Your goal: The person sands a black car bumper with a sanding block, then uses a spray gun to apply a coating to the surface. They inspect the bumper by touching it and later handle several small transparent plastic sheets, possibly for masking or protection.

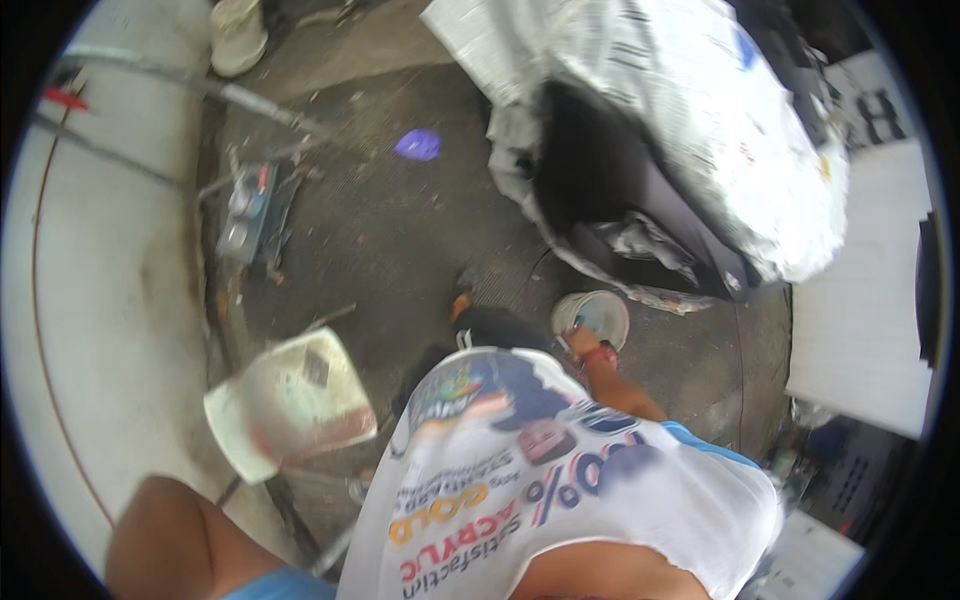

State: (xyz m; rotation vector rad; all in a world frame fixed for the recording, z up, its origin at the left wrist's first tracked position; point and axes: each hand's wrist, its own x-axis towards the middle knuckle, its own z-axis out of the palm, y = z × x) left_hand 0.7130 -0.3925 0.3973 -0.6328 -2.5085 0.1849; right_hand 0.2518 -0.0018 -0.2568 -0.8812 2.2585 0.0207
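My right hand [581, 343] is down at the near rim of a small pale bucket [606, 316], its fingers curled. A short light-coloured piece shows beside the fingers, too blurred to name; I cannot tell whether the hand grips that or the rim. Something bluish shows inside the bucket. A red band circles my right wrist. Of my left arm [170, 535], only a bent part shows at the lower left; the left hand is out of sight. My printed white shirt [560, 450] fills the lower middle, and one foot [461, 305] shows beyond it.
A large white sack [690, 120] with a dark opening stands at the far right. A pale, stained plastic container [300, 395] is at left, near the white wall [110, 300]. Beyond are a paint tray [247, 215], a purple scrap [418, 145], metal poles [260, 105] and another bucket [238, 38].
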